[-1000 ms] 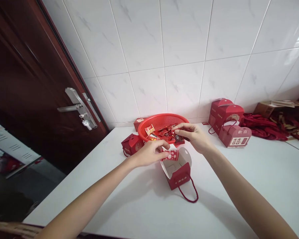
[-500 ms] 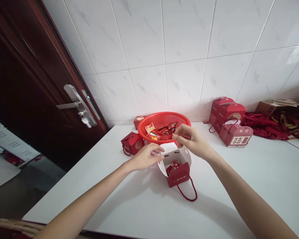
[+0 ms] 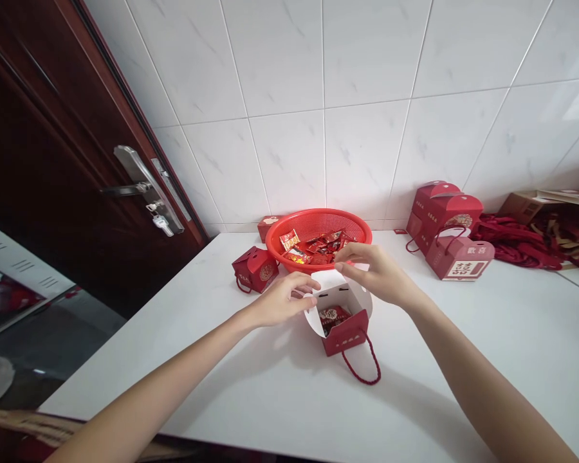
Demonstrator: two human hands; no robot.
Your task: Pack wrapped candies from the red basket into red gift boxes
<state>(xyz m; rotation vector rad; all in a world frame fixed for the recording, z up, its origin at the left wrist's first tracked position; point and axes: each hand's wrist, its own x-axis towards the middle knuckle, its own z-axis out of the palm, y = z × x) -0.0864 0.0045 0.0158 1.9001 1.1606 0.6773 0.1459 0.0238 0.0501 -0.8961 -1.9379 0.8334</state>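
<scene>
A small red box (image 3: 346, 334) stands with its white-lined flaps up on the white table, and a red cord handle (image 3: 367, 373) droops from its front. Red wrapped packets (image 3: 334, 315) lie inside it. My left hand (image 3: 285, 299) is at the box's left flap, its fingers curved and apart, with nothing seen between them. Above the back right flap is my right hand (image 3: 374, 273), fingers bent and apart, with nothing visible in them. Just behind, a red plastic basket (image 3: 318, 222) holds several red and gold packets (image 3: 318, 247).
Closed red boxes sit left of the basket (image 3: 255, 269) and behind it (image 3: 269, 225). More red boxes (image 3: 446, 215) are at the right, by dark red cords (image 3: 506, 241) and a cardboard box (image 3: 525, 206). A tiled wall backs the table; a dark door (image 3: 67, 128) is left.
The small red item in my right hand is gone from its fingers, which have spread. A larger red packet now shows on top inside the box. The view has shifted slightly.
</scene>
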